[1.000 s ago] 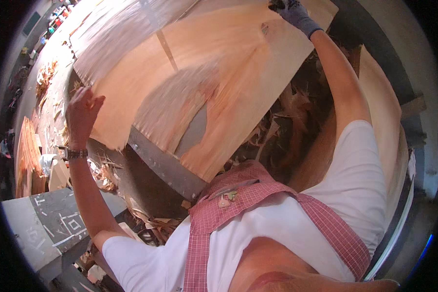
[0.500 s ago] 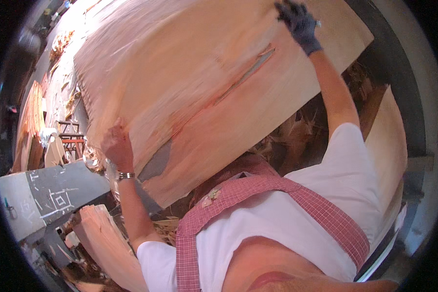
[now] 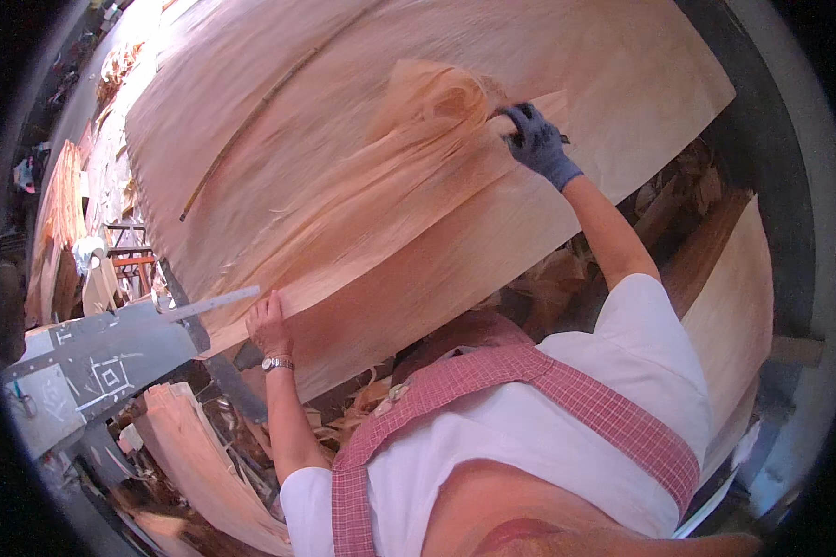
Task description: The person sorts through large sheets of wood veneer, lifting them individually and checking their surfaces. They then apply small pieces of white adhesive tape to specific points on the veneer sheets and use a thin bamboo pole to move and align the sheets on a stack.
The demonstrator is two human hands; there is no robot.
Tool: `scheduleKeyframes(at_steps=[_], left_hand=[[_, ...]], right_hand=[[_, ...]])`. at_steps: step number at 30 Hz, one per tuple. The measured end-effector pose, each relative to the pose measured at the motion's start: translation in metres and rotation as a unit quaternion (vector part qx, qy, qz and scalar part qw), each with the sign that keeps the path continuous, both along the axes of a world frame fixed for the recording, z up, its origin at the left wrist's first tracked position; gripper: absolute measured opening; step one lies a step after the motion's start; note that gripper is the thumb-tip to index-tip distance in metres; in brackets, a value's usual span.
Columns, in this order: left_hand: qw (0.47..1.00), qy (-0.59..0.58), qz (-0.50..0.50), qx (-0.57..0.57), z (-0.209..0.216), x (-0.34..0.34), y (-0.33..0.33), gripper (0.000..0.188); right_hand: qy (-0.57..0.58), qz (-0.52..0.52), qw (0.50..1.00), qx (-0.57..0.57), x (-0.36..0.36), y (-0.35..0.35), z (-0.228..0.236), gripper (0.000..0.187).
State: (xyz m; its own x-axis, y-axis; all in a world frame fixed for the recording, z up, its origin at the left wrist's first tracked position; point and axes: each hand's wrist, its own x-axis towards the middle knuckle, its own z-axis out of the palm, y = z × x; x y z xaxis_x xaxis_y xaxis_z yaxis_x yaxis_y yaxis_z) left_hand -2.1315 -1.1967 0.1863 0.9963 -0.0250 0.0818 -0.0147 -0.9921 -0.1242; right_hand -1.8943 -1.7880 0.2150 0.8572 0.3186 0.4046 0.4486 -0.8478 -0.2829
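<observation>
A large sheet of pale wood veneer (image 3: 409,306) lies in front of me, with its upper layer bunched into a loose, curled fold (image 3: 437,102). My right hand (image 3: 537,147), in a dark blue glove, is closed on the rolled edge of that fold. A small dark object pokes out beside the glove; its kind cannot be made out. My left hand (image 3: 269,327), bare with a wristwatch, lies with fingers stretched out at the veneer's near left edge. Farther off, a long thin brown strip (image 3: 269,97) crosses the veneer surface.
At the left are a grey metal surface (image 3: 111,367) with white markings and a thin white strip (image 3: 209,304). Stacked veneer pieces (image 3: 190,446) stand below it. Torn scraps (image 3: 557,278) lie under the sheet's near edge; another large veneer piece (image 3: 738,306) leans at the right.
My right hand has come nearer, drawing the veneer into a curled fold. My left hand has moved down and right. The long split seen before is no longer visible.
</observation>
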Motion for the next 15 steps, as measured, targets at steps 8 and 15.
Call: scheduleKeyframes(at_steps=[8,15], left_hand=[[1.0,-0.018,-0.002,0.006,0.001,0.002,-0.022,0.036],[0.999,-0.033,0.025,0.001,-0.018,-0.02,-0.027,0.034]], right_hand=[[0.073,-0.148,0.983,0.085,0.158,0.021,-0.012,0.051],[0.227,-0.327,0.795,0.457,0.133,-0.009,-0.01,0.052]])
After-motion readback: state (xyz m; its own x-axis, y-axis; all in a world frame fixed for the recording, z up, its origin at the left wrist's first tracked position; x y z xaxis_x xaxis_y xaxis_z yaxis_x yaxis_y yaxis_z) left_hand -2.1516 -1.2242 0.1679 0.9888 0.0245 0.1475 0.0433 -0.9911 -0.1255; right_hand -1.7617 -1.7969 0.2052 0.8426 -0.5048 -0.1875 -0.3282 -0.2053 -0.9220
